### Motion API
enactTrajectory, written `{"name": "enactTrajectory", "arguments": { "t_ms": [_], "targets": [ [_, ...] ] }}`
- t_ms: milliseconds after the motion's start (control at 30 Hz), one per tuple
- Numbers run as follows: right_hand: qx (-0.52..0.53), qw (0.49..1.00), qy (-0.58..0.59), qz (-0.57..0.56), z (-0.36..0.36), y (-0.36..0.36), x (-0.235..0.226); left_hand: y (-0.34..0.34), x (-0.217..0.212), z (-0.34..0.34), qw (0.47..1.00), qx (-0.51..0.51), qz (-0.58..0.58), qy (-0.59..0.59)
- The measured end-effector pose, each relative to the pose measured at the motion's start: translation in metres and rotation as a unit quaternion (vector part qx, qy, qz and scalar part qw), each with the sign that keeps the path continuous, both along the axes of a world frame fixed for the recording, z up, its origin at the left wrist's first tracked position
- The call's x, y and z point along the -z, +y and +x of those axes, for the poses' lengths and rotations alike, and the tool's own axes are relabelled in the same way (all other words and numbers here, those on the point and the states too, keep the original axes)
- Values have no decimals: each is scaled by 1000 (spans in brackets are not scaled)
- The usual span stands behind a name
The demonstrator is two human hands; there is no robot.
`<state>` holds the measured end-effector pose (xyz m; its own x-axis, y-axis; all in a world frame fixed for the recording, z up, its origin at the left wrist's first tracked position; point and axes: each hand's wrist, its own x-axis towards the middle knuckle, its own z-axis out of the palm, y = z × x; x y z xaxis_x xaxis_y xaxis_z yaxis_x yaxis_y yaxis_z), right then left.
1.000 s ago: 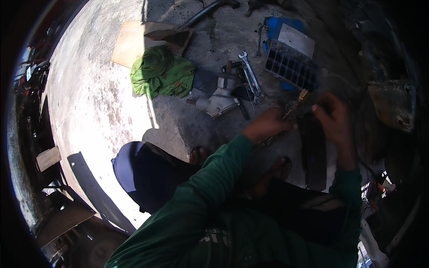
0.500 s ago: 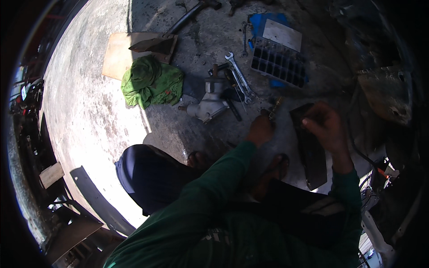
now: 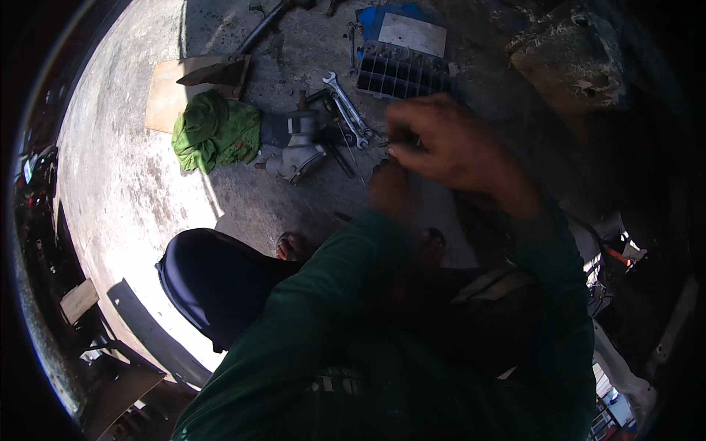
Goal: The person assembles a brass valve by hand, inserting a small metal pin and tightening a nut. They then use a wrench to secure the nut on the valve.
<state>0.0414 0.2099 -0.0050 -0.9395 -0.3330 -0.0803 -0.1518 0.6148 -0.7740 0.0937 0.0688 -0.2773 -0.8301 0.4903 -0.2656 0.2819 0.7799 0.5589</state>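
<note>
My right hand (image 3: 450,149) is raised in the middle of the view, blurred, with its fingertips pinched on a small thin metal piece (image 3: 398,142). My left hand (image 3: 388,185) lies just below it in shadow, fingertips close to the same spot; its grip is not clear. Both arms wear green sleeves. Just left of the hands lie two silver wrenches (image 3: 346,106) and a grey cast metal part (image 3: 298,151) on the concrete floor (image 3: 132,191).
A green cloth (image 3: 213,131) lies beside a cardboard sheet (image 3: 163,106). A blue compartment box (image 3: 401,70) stands beyond the wrenches. A rusty metal block (image 3: 581,51) sits at the upper right. My knee (image 3: 213,279) and foot (image 3: 293,246) are at the lower left.
Both hands have moved up and left in the picture, closer to the wrenches. My right hand now sits above and over my left and looks larger.
</note>
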Motion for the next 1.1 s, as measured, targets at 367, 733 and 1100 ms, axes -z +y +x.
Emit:
{"name": "enactTrajectory", "arguments": {
  "t_ms": [367, 733, 1100],
  "targets": [
    [-207, 917, 340, 27, -63, -185, -108, -73, -64, -297, 984, 137, -108, -25],
    [-74, 910, 307, -268, -22, -151, -107, -3, -207, -366, 953, 278, -33, 114],
    [-135, 990, -3, 28, 44, -44, -72, 115, -131, -361, 870, 484, -83, -45]
  ]
}}
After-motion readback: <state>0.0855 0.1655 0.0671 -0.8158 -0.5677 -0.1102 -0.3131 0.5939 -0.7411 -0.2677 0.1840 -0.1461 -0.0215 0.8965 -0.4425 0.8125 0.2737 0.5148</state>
